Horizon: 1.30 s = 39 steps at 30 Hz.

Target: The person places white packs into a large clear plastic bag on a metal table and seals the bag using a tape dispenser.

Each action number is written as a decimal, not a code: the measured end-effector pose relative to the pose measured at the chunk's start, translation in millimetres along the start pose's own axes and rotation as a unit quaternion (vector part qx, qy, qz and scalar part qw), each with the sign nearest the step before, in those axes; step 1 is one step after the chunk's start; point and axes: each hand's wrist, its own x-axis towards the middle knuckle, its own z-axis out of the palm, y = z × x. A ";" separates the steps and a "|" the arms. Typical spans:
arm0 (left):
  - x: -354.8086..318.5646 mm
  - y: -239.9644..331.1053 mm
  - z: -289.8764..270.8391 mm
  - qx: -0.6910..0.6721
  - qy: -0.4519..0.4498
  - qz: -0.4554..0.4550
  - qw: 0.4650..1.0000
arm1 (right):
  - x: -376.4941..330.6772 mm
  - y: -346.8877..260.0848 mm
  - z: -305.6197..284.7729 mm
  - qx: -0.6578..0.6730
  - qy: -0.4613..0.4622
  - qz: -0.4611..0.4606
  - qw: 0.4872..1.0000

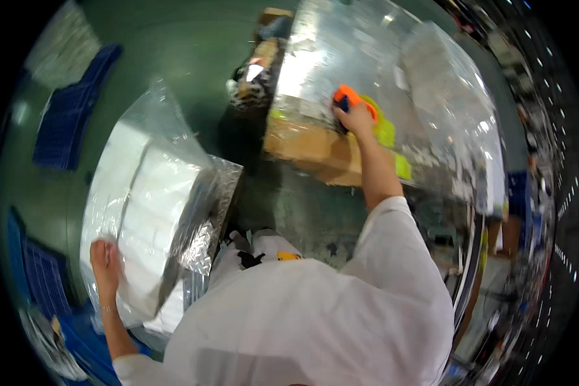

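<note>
On the left, a white bundle point(149, 199) with a dark seam across it lies inside a clear plastic bag point(157, 106). My left hand point(105, 262) rests at the bag's near left edge, its fingers curled against the loose film. Over the metal-topped table point(321, 48), my right hand point(356, 119) grips an orange tape dispenser point(348, 93) with a dark blue part. Yellow-green rings like tape rolls point(385, 132) sit right beside it, partly behind my wrist. My fingertips on the dispenser are partly hidden.
A cardboard strip point(309, 149) runs along the table's near edge. More clear plastic point(447, 83) covers something pale on the table's right side. A bin of mixed items point(256, 74) stands between table and bundle. Blue pallets point(71, 119) lie on the green floor at far left.
</note>
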 end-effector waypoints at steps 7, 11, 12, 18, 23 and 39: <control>17.3 22.7 23.6 0.135 0.090 0.001 0.987 | 7.4 52.6 -10.4 0.272 -0.082 -0.132 0.950; 0.1 28.3 25.0 0.087 0.055 -0.086 0.991 | -99.7 -41.5 -70.1 0.601 -0.214 -0.095 0.764; 1.1 28.9 23.5 0.078 0.048 -0.099 0.991 | -129.0 -63.3 -77.8 0.589 -0.216 -0.136 0.767; 3.4 20.8 29.5 0.100 0.027 -0.122 0.987 | -277.0 -239.2 -83.5 0.548 -0.534 -0.275 0.583; 3.5 -2.6 28.2 0.092 0.015 -0.030 0.995 | -310.5 -327.3 -87.2 0.440 -0.609 -0.343 0.564; 84.3 14.6 -56.9 -0.599 -0.295 -0.315 0.674 | -320.4 -338.1 -80.7 0.434 -0.539 -0.321 0.646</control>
